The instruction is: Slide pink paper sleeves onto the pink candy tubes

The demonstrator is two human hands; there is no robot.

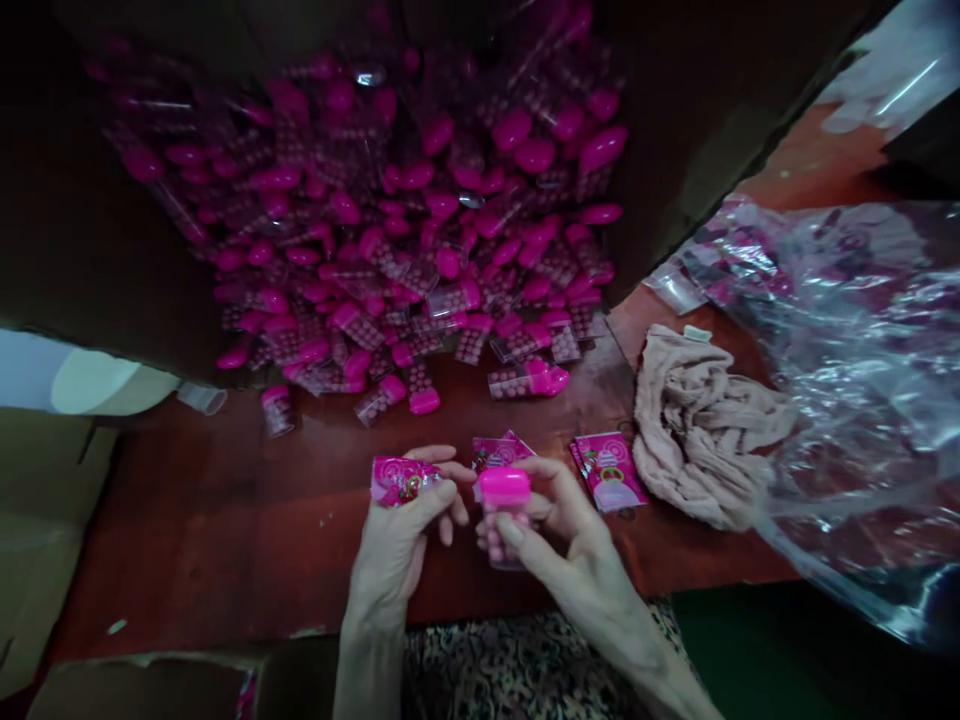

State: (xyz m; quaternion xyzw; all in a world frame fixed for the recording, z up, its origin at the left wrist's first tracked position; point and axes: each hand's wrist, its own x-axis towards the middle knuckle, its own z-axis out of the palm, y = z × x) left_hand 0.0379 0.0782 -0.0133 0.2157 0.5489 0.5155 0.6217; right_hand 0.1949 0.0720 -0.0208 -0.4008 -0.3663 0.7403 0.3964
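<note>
My left hand (411,535) pinches a pink printed wrapper (397,480) between thumb and fingers. Close beside it, my right hand (574,540) grips a small clear candy container (504,485) with a bright pink cap, upright and filled with round pink candies. Behind the container, more pink printed wrappers (487,452) lie on the red-brown table (225,520), partly hidden by my right hand. Another small stack of pink wrappers (611,470) rests to the right. Several capped containers (517,380) lie loose at the front of a large heap (420,230).
The heap spills from a large dark box (675,200) at the back. A crumpled beige cloth (697,430) lies on the right, next to a big clear plastic bag (862,380). Cardboard (45,530) stands at the left, with another box (150,690) below the front edge.
</note>
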